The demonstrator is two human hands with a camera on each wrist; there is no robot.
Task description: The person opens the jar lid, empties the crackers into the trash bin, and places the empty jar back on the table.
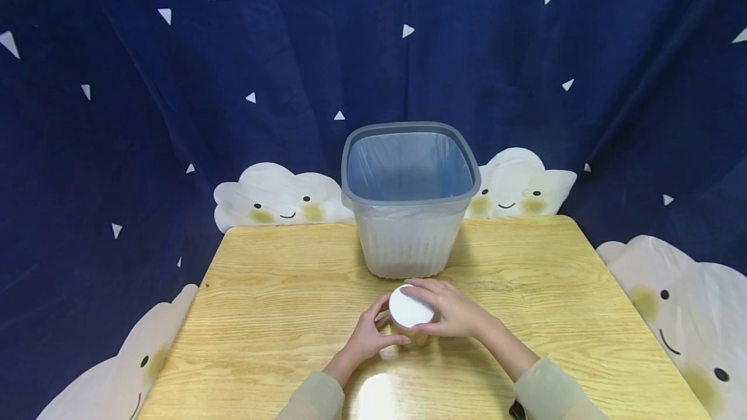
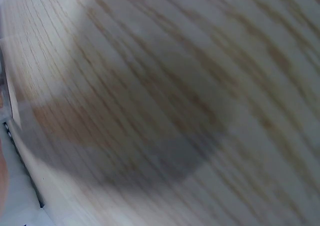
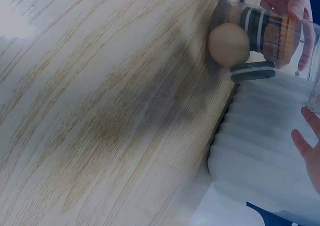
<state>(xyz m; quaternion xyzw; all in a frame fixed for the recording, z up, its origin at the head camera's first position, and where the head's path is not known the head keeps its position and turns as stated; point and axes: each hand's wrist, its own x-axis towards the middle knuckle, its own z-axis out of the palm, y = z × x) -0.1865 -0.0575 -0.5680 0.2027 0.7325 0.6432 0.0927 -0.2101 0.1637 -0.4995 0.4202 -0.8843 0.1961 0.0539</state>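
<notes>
The left hand (image 1: 369, 336) curls its fingers around the side of a clear, cylindrical jar (image 3: 262, 40), thumb toward the person and the other fingers on the far side. The right hand (image 1: 452, 311) grasps the jar's round, flat white lid (image 1: 407, 308) from above, its fingers arched over the far edge and its thumb at the near edge. The jar therefore sits between the two sets of fingers, upright, with the lid on top; whether its base touches the surface (image 1: 280, 284) of pale, grained wood below the fingers I cannot tell.

Through the jar's wall, below the fingers of the right hand, show a round tan biscuit (image 3: 228, 44), dark sandwich biscuits with a pale layer (image 3: 253, 71) and an orange-brown piece (image 3: 287, 39).

Just beyond the fingers stands a translucent white, ribbed plastic bin (image 1: 408, 242) with a grey rim and a thin clear liner (image 1: 408, 164) folded over it. Farther beyond hangs a dark blue curtain (image 1: 292, 83) printed with white triangles, script lettering and smiling clouds. Behind the fingers, beige sleeves (image 1: 318, 397) cover the forearms, and a small black object (image 1: 516, 410) shows partly beside the right one.
</notes>
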